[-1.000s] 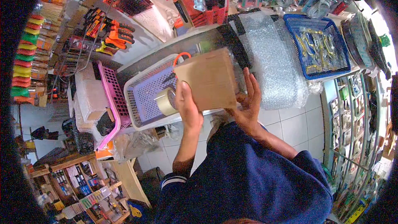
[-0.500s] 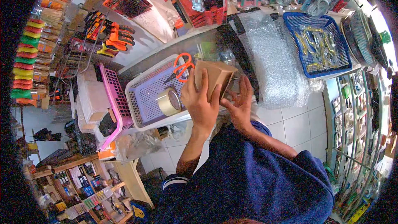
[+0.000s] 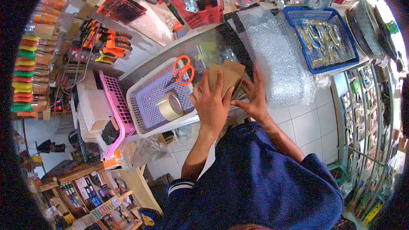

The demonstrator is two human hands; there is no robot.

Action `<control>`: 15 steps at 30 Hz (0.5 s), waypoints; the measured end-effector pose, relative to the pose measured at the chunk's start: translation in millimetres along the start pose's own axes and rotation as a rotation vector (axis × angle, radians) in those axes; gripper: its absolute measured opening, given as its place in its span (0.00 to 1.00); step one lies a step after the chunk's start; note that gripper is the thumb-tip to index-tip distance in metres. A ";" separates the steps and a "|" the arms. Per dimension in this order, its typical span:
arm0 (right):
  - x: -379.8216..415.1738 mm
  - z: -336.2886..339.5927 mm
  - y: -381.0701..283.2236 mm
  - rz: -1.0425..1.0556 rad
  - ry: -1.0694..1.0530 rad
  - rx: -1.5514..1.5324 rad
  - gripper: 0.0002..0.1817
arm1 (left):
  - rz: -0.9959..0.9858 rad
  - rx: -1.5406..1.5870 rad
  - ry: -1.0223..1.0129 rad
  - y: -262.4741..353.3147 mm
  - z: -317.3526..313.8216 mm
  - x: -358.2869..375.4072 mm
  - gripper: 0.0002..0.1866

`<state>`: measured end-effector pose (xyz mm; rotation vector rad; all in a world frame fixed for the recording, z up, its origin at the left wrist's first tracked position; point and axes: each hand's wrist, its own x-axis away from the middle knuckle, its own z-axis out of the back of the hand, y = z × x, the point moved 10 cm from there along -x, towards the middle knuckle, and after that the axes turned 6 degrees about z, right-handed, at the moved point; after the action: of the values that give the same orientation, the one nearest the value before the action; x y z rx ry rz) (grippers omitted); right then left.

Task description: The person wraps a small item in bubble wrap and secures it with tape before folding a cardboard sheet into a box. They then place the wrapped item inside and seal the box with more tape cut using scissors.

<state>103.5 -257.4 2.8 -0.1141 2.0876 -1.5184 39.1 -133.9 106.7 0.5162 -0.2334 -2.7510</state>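
Observation:
A small brown cardboard box (image 3: 228, 73) is between my hands over the counter. My left hand (image 3: 212, 102) lies on its near left side with the fingers spread across the cardboard. At the box's right side, my right hand (image 3: 254, 96) has its fingers apart, the thumb reaching toward the box's lower edge. Just left of the box, orange-handled scissors (image 3: 183, 70) and a roll of clear tape (image 3: 170, 105) rest in a white and lilac basket (image 3: 135, 98).
Bubble wrap (image 3: 275, 59) covers the counter to the right, beside a blue basket (image 3: 313, 69) of yellow-handled items. A pink basket (image 3: 119, 110) stands at left. Packaged tools hang along the back, and shelves (image 3: 366, 115) stand at right.
My right hand has moved slightly right, its fingers wider apart. A flap on the box's upper right now stands out. The whole view has shifted a little.

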 end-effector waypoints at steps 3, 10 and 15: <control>-4.1 -2.4 -8.3 -0.067 -0.013 -0.129 0.74 | 0.021 -0.016 -0.006 4.7 -0.5 2.6 0.33; 9.0 12.6 -10.9 -0.182 -0.079 0.055 0.70 | 0.085 -0.055 -0.084 28.0 -14.4 20.5 0.35; 10.3 13.3 -17.6 -0.361 0.012 -0.284 0.69 | 0.128 0.031 -0.097 27.9 -37.7 32.9 0.35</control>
<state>96.8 -279.0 11.9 -0.6170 2.3761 -1.4038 32.5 -175.1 67.5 0.3632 -0.3217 -2.6535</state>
